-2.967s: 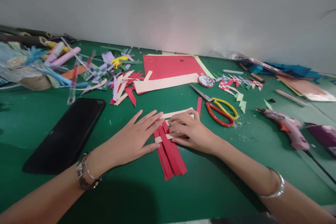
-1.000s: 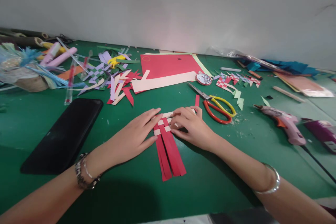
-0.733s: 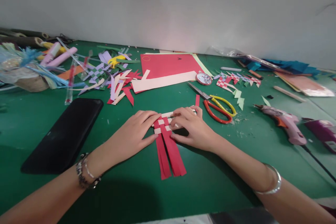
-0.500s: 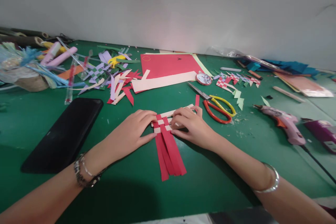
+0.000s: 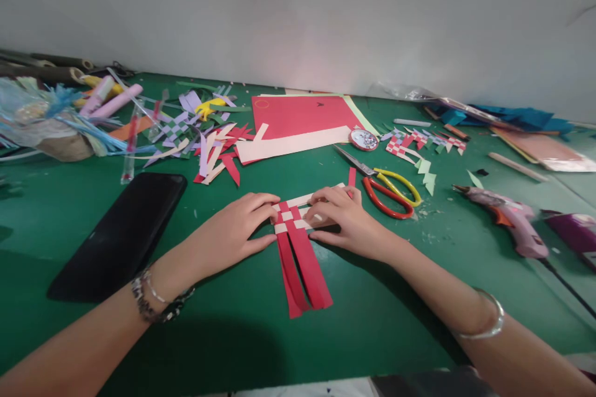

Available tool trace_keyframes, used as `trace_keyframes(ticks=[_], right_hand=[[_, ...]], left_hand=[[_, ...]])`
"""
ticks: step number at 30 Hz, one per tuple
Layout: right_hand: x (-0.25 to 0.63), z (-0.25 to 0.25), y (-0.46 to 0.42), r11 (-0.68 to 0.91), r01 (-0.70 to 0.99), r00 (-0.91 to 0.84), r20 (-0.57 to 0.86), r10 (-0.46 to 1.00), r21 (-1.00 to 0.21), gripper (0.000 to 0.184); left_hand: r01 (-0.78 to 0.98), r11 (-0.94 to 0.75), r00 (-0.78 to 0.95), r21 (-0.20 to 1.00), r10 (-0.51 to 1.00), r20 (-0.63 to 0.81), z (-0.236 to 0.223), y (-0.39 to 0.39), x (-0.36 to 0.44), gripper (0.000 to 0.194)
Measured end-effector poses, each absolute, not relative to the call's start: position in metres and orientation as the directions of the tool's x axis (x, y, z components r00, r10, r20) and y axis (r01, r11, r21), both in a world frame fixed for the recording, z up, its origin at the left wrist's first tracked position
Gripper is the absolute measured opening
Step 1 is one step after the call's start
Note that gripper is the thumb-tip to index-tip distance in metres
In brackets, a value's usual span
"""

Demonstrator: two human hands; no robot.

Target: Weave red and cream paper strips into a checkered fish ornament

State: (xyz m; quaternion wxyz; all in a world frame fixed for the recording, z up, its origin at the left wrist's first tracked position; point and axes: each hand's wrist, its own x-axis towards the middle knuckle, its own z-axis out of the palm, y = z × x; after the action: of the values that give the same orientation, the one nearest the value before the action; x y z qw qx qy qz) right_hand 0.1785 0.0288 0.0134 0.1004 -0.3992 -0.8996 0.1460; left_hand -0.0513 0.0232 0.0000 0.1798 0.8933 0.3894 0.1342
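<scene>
Between my hands lies a small piece of woven paper strips (image 5: 291,215), red and cream in a checker pattern. Its loose red strips (image 5: 311,273) hang toward me on the green table, with a dark gap between them. My left hand (image 5: 237,226) holds the left edge of the weave, fingertips on the upper corner and thumb lower down. My right hand (image 5: 342,217) bends over the cream strips on the right side, its fingers curled on them and its thumb beside the weave. Part of these strips is hidden under that hand.
Scissors (image 5: 388,186) with red and yellow handles lie beyond my right hand. A pink glue gun (image 5: 507,217) is farther right. At left lies a black phone-like slab (image 5: 121,229). Paper scraps (image 5: 218,149), red sheets (image 5: 302,115) and a small round dish (image 5: 364,139) lie behind.
The loose red strips have shifted, and a dark gap now shows between them. Both hands stay at the weave, with little movement. The whole view has slid slightly.
</scene>
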Motion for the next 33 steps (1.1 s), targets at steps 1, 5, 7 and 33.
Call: trace_keyframes(ticks=[1,5,7,33], right_hand=[[0.179,0.014,0.029,0.629,0.693,-0.656,0.054,0.753,-0.353,0.010],[0.179,0.014,0.029,0.611,0.717,-0.625,0.079,0.777,-0.336,0.011],[0.179,0.013,0.029,0.609,0.731,-0.610,0.108,0.785,-0.308,0.011],[0.163,0.022,-0.010,0.647,0.701,-0.671,0.032,0.741,-0.299,0.041]], left_hand=[[0.641,-0.634,0.669,0.433,0.738,0.089,0.000,0.024,-0.053,0.025],[0.616,-0.655,0.702,0.438,0.708,0.072,0.004,0.028,-0.056,0.024],[0.620,-0.667,0.713,0.414,0.699,0.058,0.006,0.027,-0.055,0.024],[0.583,-0.622,0.741,0.522,0.671,-0.026,0.009,0.006,-0.041,0.045]])
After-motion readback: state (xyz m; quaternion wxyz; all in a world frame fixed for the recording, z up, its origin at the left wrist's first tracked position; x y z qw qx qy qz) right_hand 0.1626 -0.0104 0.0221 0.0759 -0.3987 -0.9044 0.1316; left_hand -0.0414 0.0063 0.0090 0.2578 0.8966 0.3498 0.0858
